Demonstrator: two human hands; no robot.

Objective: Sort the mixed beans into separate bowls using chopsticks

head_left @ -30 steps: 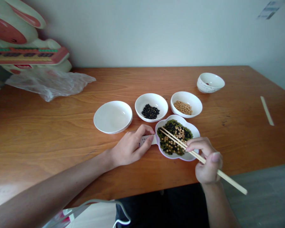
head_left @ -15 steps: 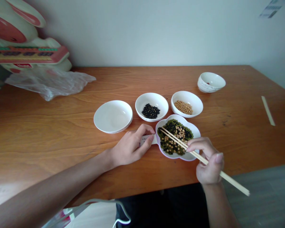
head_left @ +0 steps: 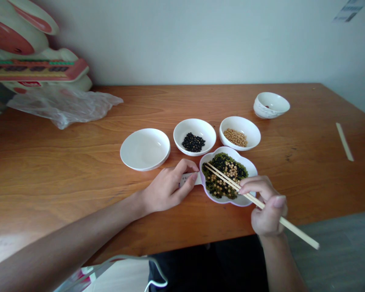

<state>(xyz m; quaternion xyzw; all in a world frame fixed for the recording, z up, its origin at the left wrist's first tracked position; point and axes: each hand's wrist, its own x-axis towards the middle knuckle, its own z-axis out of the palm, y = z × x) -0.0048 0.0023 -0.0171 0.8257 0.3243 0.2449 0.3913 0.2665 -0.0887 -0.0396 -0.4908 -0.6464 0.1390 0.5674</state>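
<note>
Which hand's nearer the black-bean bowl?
Left. Left hand, pinching the dish handle, is just front-left of the black-bean bowl; right hand, holding chopsticks, is farther off, front-right.

Pale chopsticks (head_left: 253, 199) slant over a dish (head_left: 249, 164) of beans (head_left: 219, 186).

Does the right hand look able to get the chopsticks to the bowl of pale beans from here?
Probably yes: the right hand holds the chopsticks over the lobed dish, and the open bowl of pale beans sits just beyond, with only the two rims to clear.

Left hand (head_left: 169, 187) pinched, right hand (head_left: 267, 219) curled
</note>
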